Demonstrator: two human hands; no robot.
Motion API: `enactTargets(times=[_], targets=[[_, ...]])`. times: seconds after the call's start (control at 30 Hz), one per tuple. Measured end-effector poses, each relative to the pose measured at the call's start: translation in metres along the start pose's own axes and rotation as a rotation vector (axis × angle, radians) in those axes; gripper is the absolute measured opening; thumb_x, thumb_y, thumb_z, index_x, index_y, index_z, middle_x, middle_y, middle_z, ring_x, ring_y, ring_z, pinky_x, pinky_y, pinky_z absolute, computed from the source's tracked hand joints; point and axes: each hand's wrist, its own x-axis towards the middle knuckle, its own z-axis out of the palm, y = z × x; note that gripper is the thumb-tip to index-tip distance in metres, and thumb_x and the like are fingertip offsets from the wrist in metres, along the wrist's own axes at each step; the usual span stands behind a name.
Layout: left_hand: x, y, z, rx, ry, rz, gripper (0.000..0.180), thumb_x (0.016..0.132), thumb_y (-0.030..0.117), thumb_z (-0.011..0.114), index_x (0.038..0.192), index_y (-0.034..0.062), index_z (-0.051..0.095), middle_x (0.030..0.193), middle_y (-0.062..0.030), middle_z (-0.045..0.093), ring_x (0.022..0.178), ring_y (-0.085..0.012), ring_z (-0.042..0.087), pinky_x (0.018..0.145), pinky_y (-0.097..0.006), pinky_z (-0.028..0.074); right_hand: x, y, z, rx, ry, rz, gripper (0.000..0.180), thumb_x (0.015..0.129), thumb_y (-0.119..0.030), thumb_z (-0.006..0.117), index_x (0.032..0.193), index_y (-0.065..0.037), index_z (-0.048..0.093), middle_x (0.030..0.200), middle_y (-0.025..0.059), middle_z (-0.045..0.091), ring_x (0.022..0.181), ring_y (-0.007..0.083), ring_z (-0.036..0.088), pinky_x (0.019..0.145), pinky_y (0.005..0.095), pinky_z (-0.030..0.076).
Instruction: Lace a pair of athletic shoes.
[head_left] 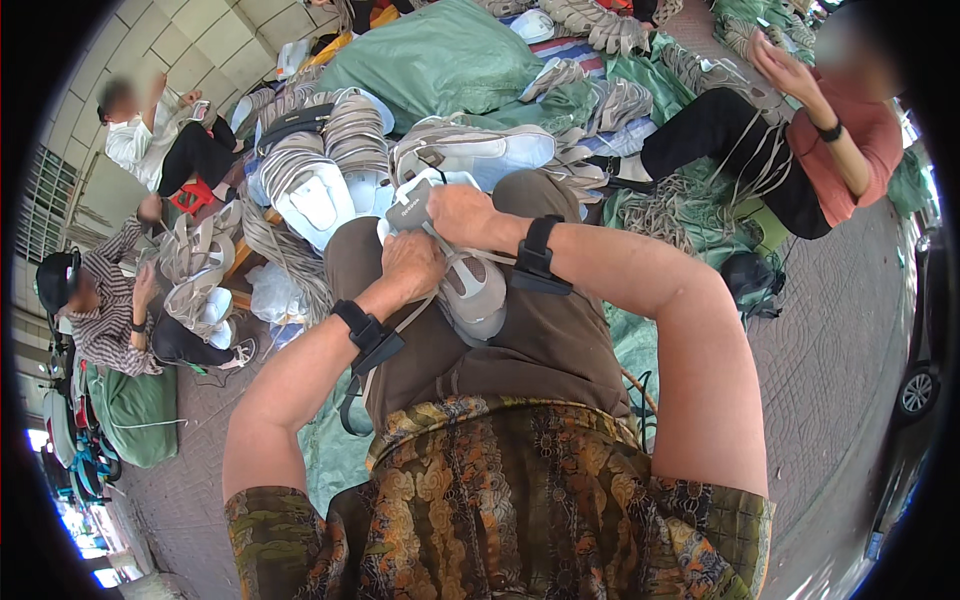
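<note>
A grey and beige lace-up shoe rests between my thighs, its toe toward me and its grey tongue standing up at the far end. My left hand is closed on the near left side of the shoe's opening. Beside the tongue, my right hand is closed at the shoe's upper edge. A pale shoelace trails from the left hand over the forearm. Fingertips of both hands are partly hidden, so exactly what they pinch does not show. Black straps with small boxes circle both wrists.
Stacked shoes lie just beyond my knees, with more shoes to their right. Behind is a large green sack. Bundled laces lie to the right. Seated people handle shoes or laces at left and right; a dark car stands far right.
</note>
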Motion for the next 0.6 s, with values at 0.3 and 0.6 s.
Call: enactTargets(times=[0.3,0.6], targets=[[0.0,-0.005,0.005,-0.16,0.154,0.027,0.024,0.086,0.021,0.053,0.083,0.0014,0.067,0.097,-0.0213,0.063,0.098,-0.0388,0.057,0.085,-0.048,0.042,0.011,0.042,0.016,0.419,0.221,-0.34,0.022,0.093,-0.021,0.048,0.085,-0.003,0.058,0.074,0.009,0.062,0.066,0.0204,0.06,0.064,0.0349,0.05],[-0.009,-0.007,-0.005,-0.755,0.253,0.121,0.019,0.094,0.016,0.049,0.091,-0.0012,0.057,0.085,-0.0174,0.063,0.077,-0.0324,0.063,0.074,-0.04,0.049,0.001,0.029,0.003,0.588,0.042,-0.279,0.018,0.098,-0.015,0.05,0.088,-0.002,0.056,0.076,0.0029,0.06,0.063,0.0105,0.055,0.058,0.0267,0.047]])
